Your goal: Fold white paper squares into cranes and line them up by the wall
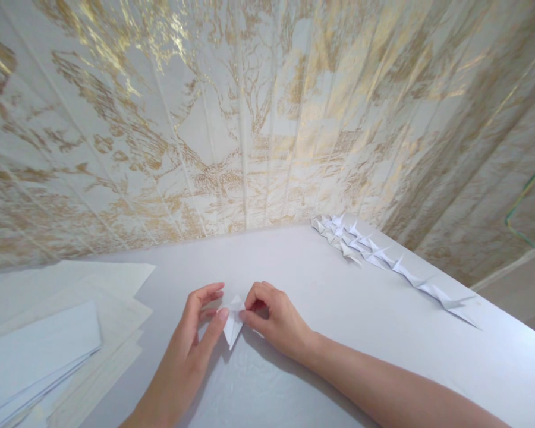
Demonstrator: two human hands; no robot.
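Note:
A small piece of white folded paper [232, 326], kite-shaped with a point towards me, is held between my two hands just over the table. My left hand [194, 333] has its thumb on the paper's left edge; the lower fingers curl behind the thumb, while the index finger stands off the sheet. From the other side, my right hand [276, 312] pinches the right corner between thumb and index finger. Its remaining fingers are curled in.
Folded paper cranes [401, 270], several in rows, lie along the table's right edge. Loose white sheets and a folded stack [44, 351] cover the left side. Behind the white table [196, 255] hangs a gold-patterned curtain [249, 119]. A green-yellow cord [524, 199] shows at far right.

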